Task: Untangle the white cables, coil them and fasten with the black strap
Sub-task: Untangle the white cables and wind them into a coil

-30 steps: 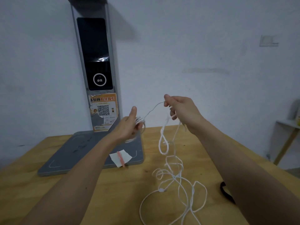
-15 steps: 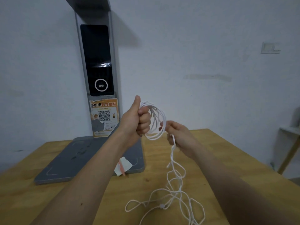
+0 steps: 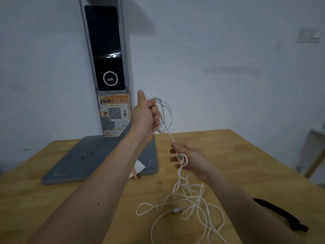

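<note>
My left hand [image 3: 146, 112] is raised above the table, thumb up, gripping several coiled loops of white cable [image 3: 166, 113]. From the coil a strand runs down to my right hand [image 3: 189, 160], which holds the cable loosely in curled fingers lower and to the right. Below that hand the rest of the white cable [image 3: 190, 203] hangs and lies in a tangled heap on the wooden table [image 3: 237, 155]. A black strap [image 3: 281, 214] lies on the table at the right, partly behind my right forearm.
A grey device with a flat base [image 3: 84, 161] and a tall upright column [image 3: 105, 50] with a dark screen stands at the back left against the wall. A QR-code sticker [image 3: 115, 114] is on the column. A small white paper [image 3: 139, 167] lies on the base's corner.
The coil in my left hand has gained loops. My right hand has dropped from beside the coil down along the cable, and more of the loose cable has been drawn up.
</note>
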